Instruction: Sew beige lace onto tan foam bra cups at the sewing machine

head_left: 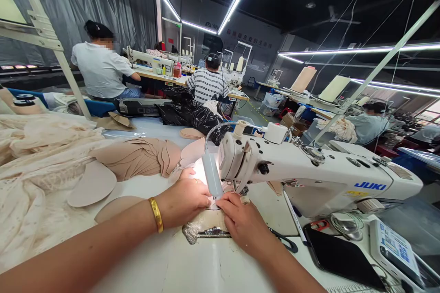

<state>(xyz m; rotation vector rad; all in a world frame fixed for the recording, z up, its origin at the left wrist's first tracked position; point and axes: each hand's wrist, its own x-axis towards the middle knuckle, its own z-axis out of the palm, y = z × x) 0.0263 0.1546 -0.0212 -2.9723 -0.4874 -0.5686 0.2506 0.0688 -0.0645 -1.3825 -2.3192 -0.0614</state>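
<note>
Both forearms reach in from the bottom edge, the left one wearing a gold bangle (156,214) at the wrist. The left hand (184,199) lies palm down with fingers curled, pressing a small pale fabric piece (206,219) flat on the white table (192,265); the right hand (242,219) meets it from the other side, fingertips pinching the same piece just under the needle area of the white sewing machine (309,169). Neither hand is wide open; both are half closed on the cloth. The piece sits directly between the hands at the foot of the machine head, lit brightly by a small lamp (212,175); most of it is covered, so its long axis cannot be told for sure, though its visible crinkled edge runs left to right along the near side.

To the left lie smooth, rounded beige cups (92,184) and a folded tan stack (137,158), beside a heap of cream lace (30,169). A dark phone (340,256) rests flat to the right. Other people sit at machines farther back.
</note>
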